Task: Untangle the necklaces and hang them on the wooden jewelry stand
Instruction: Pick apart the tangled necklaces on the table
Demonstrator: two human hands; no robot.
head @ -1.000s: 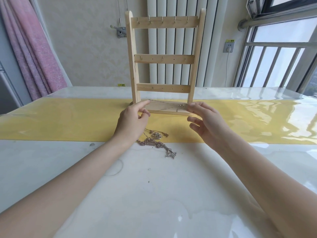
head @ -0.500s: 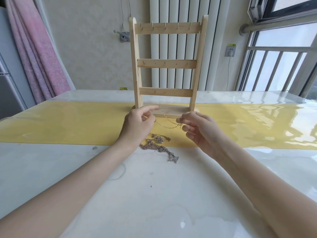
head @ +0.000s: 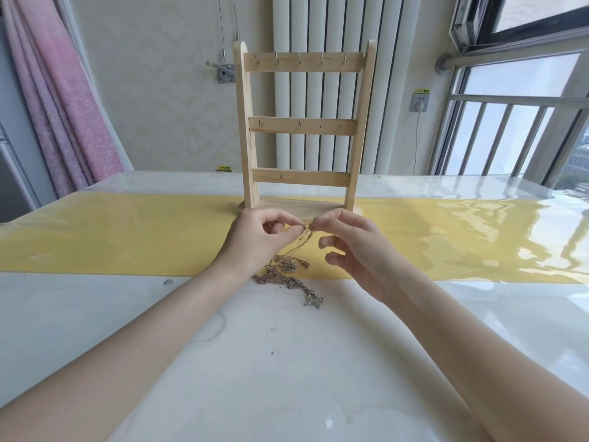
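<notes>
chain (head: 302, 242) — pinched between both hands' fingers (head: 294, 222) | rest (tangled) on table (head: 223, 362)

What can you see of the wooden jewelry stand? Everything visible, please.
The wooden jewelry stand is pale, unfinished-looking wood: two upright posts with rounded tops joined by three flat crossbars, on a flat base with rounded ends. The top bar carries a row of small metal hooks; the middle bar shows a few hooks and small holes, the bottom bar mostly holes. Nothing hangs on it. It stands upright on the yellow strip of the table, in front of the radiator. Both hands work just in front of its base; contact cannot be told.
</notes>
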